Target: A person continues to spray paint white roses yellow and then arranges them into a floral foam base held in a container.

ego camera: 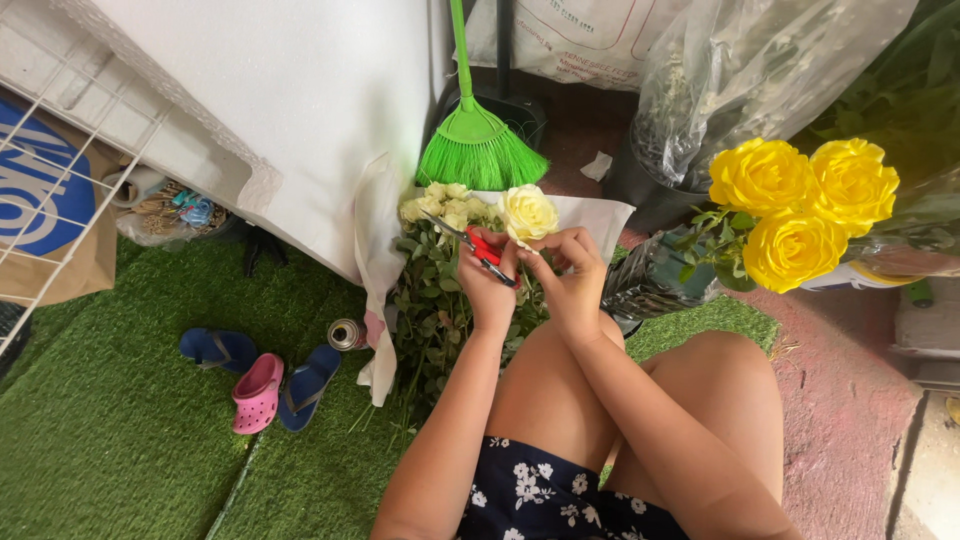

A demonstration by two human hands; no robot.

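the left hand (487,283) grips red scissors (478,248), the right hand (572,268) pinches one pale rose (527,212); the bunch (440,270) below seems mostly not yet trimmed.

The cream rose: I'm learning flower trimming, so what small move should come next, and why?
Probably tidy an outer petal: the right hand pinches the rose at its head, while the left hand holds the red shears beside it, blades pointing away.
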